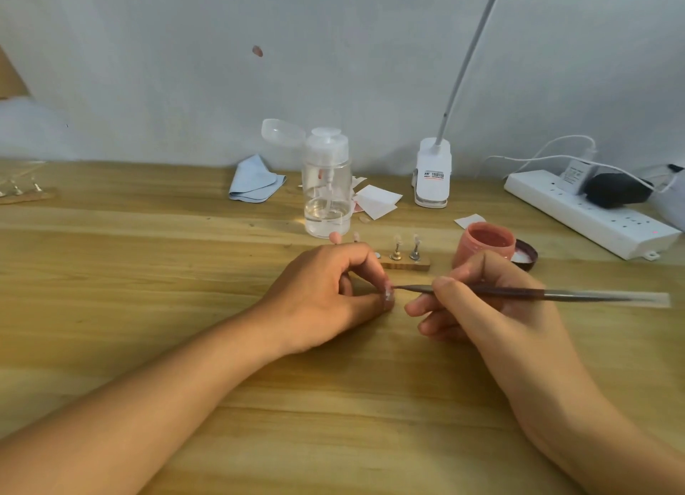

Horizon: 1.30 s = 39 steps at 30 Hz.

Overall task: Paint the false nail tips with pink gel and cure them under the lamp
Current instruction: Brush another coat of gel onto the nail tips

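My left hand [326, 290] rests on the wooden table and pinches a small nail tip [388, 295] between thumb and forefinger. My right hand [485, 305] grips a thin dark brush [537, 293] like a pen, its tip touching the nail tip. Just behind the hands stands a small wooden holder [406, 264] with two pegs carrying clear nail tips [397, 239]. An open pot of pink gel [483, 243] sits behind my right hand, its dark lid [525, 258] beside it.
A clear pump bottle [327, 186] with its cap flipped up stands at the back centre, beside a blue cloth [254, 179] and white paper squares [376, 201]. A white clip lamp [433, 172] and a power strip [589, 212] lie at the back right. Another holder [22, 194] sits far left.
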### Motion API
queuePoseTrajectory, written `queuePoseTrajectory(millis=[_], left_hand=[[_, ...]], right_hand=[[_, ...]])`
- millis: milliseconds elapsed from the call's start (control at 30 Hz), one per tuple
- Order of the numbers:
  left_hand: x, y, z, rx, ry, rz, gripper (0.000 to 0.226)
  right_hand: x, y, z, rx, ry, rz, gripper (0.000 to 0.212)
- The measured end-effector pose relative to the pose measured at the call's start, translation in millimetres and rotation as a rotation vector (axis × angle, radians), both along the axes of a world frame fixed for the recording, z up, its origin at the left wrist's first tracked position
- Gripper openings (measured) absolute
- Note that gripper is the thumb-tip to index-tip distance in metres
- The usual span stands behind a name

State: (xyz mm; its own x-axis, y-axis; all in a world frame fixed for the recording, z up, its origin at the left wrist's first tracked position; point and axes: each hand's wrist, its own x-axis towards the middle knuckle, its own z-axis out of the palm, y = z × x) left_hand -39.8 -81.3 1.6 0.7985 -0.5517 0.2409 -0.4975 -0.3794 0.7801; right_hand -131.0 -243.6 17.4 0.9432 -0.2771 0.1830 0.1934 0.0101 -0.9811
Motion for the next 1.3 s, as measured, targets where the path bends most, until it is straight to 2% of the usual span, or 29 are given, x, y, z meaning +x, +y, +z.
queuePoseTrajectory(millis=[100, 333, 500, 733, 867, 967, 1167, 1233, 1300], left_hand=[[-1, 0, 0, -0.018, -0.019, -0.002, 0.011], [-3, -1, 0, 0.006, -0.04, 0.04, 0.01], [-4, -2, 2, 0.026, -0.058, 0.054, 0.014], [-6, -2, 3, 0.031, -0.042, 0.068, 0.011], [-6, -2, 3, 0.03, -0.043, 0.059, 0.011], [-5, -2, 2, 0.031, -0.057, 0.057, 0.014], [-3, -1, 0, 0.019, -0.059, 0.037, 0.01], [-2, 0, 0, 0.001, -0.065, 0.027, 0.012], [-2, 0, -1, -0.02, -0.068, 0.022, 0.015]], right_hand=[[-1, -2, 0, -0.021, -0.053, -0.036, 0.018], [1, -2, -2, -0.099, -0.035, -0.022, 0.008], [3, 0, -2, -0.178, -0.021, -0.042, 0.009], [3, 0, -3, -0.185, -0.04, -0.074, 0.008], [2, 1, -1, -0.185, -0.036, -0.087, 0.016], [3, 0, -2, -0.192, -0.035, -0.081, 0.012], [-1, -7, 0, -0.135, -0.278, -0.181, 0.02], [0, -13, 5, -0.131, -0.339, -0.246, 0.012], [3, -22, 11, -0.084, -0.318, -0.329, 0.009]])
